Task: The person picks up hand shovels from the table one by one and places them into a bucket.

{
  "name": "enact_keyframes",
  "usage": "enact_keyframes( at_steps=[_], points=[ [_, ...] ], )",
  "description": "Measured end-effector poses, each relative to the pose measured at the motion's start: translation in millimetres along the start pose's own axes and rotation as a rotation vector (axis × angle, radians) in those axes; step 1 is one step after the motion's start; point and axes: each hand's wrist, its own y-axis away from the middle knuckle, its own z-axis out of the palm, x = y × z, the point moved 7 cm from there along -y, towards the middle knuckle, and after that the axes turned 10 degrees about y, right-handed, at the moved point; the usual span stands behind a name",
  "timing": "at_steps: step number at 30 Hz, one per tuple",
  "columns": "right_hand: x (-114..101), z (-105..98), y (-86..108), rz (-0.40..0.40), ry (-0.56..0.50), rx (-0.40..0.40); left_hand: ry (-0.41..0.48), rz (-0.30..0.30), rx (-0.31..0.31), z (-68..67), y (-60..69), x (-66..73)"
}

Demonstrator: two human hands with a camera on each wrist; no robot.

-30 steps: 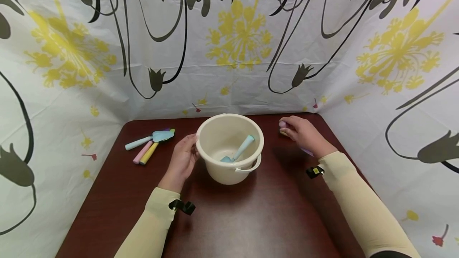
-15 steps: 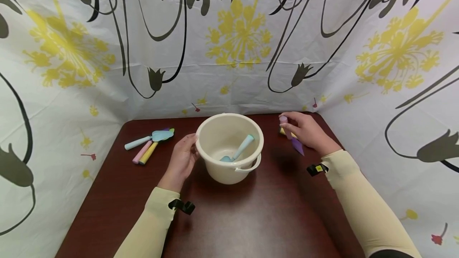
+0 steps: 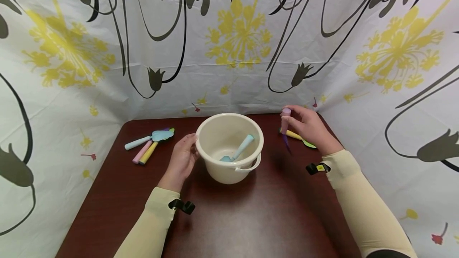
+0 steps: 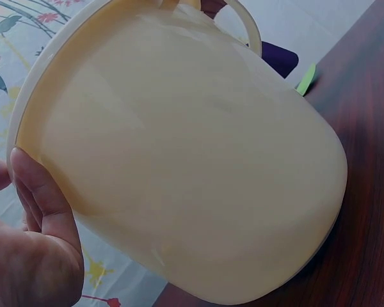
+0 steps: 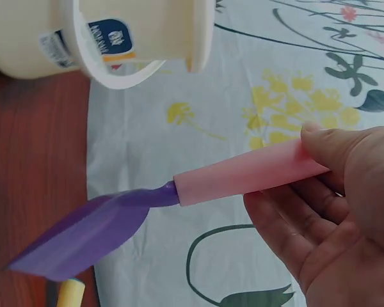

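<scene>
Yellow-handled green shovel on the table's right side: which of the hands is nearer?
Right. The right hand is close by the green shovel; the left hand is farther off, at the left side of the bucket.

Looks smooth, glossy, plastic on bucket (image 4: 192,166); matt, plastic on pink handle (image 5: 243,173); wood-grained, sheened on table (image 3: 236,222); creased, cloth-like on backdrop (image 3: 229,86).

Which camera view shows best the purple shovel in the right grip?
The right wrist view: the purple shovel is large, blade and pink handle clear. The head view shows it small, blade narrow; the left wrist, only a purple piece, probably its blade, beyond the bucket.
</scene>
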Motion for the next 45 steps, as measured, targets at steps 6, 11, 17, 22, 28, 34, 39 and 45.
enact_keyframes(
  at_steps=[6,11,17,22,28,34,39,45],
  points=[
    [-3,-12,-1.3,0.033,0.010,0.085,-0.001,-0.005,-0.005,-0.2,-0.1,-0.7],
    [-11,-20,-3.5,0.000,-0.006,0.139,0.002,-0.005,-0.003,-0.9,-0.6,-1.2],
    [-22,-28,-5.2,-0.063,-0.075,0.182,0.000,-0.002,-0.002,-0.7,0.0,-0.6],
    [-30,-38,-6.7,-0.070,-0.252,0.214,-0.008,0.000,-0.007,0.1,0.8,0.3],
    [-42,-51,-6.2,-0.093,-0.325,0.268,-0.012,-0.002,-0.008,-0.1,1.0,0.6],
    [-53,-60,-3.0,-0.083,-0.367,0.338,-0.011,-0.004,-0.012,-0.6,0.9,0.4],
    [-59,-64,-3.3,-0.059,-0.426,0.375,-0.010,-0.002,-0.012,-1.0,1.2,0.6],
    [-63,-64,-3.8,-0.064,-0.513,0.391,-0.008,-0.001,-0.009,0.1,1.8,0.7]
  ],
)
